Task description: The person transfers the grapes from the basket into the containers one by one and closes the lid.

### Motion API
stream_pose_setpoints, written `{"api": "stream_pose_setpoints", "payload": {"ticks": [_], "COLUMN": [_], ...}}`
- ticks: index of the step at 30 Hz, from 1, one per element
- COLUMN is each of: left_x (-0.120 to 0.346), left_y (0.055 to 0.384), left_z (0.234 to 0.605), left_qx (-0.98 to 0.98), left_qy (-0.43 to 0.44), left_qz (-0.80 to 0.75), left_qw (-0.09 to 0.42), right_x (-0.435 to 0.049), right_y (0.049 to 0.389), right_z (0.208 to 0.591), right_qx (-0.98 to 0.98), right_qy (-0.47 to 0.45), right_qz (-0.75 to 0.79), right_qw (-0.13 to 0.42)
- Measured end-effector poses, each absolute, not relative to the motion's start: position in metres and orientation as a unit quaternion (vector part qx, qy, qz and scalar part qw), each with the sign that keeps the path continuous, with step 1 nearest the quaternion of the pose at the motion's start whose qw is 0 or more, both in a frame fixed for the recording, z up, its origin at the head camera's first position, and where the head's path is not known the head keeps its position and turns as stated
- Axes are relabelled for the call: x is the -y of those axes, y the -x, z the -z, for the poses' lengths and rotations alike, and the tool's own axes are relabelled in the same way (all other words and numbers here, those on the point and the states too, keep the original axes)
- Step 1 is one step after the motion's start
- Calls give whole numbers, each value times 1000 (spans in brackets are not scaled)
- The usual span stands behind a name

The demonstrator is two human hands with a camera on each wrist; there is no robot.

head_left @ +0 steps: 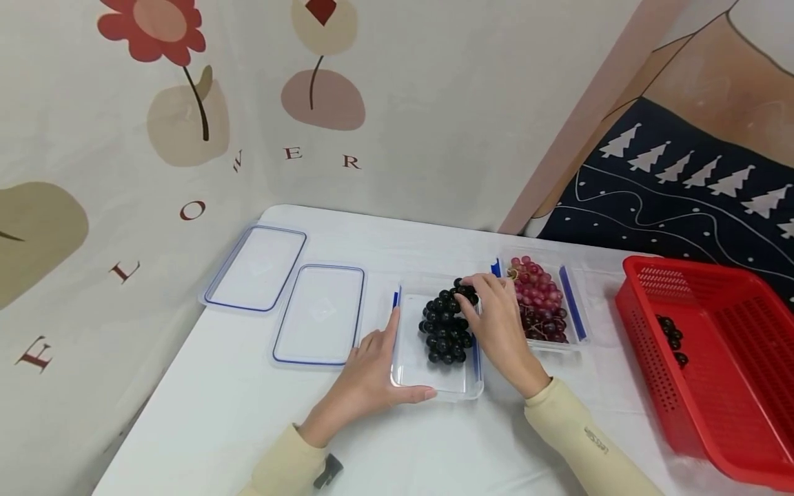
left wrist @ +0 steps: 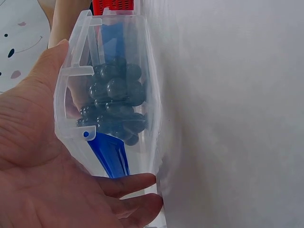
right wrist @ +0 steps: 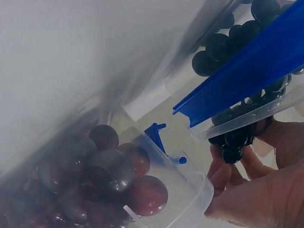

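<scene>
Cream sleeve (head_left: 284, 463) at 7 o'clock; left hand (head_left: 372, 370) spread wide against clear container (head_left: 409, 344); right hand (head_left: 498, 320) pinches black grapes (head_left: 444, 329).

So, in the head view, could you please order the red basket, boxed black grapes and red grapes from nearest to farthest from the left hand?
1. Boxed black grapes: right of the left hand.
2. Red grapes: farther right.
3. Red basket: far right.

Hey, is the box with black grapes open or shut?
Open: the clear box is uncovered on top, and the right hand grips the black grapes.
</scene>
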State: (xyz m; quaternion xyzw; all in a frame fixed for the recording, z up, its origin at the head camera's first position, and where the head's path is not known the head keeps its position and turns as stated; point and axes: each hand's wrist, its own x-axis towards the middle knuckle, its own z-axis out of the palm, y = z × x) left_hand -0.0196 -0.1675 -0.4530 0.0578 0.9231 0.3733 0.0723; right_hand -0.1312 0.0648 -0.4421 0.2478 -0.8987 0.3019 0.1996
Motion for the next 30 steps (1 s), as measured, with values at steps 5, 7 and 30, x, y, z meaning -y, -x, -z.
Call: {"api": "stream_pose_setpoints", "payload": {"ticks": [5,7,30], "left_x": [167,167,167], "left_y": [19,18,18], "left_z": [453,454,453], "left_qx": [-921,-921,-924], "left_qy": [-55,-52,-55], "left_qz": [-377,-379,-370], "left_qw": [73,77,76], "right_x": [-63,-62,-65], "right_y": [136,138,124], "right_z": [444,446,449], "right_qx": [903,906,892], "right_qy": [-258,-264,-319], "right_qz": [-287,-278,-249], "right_qw": [188,180,201]}}
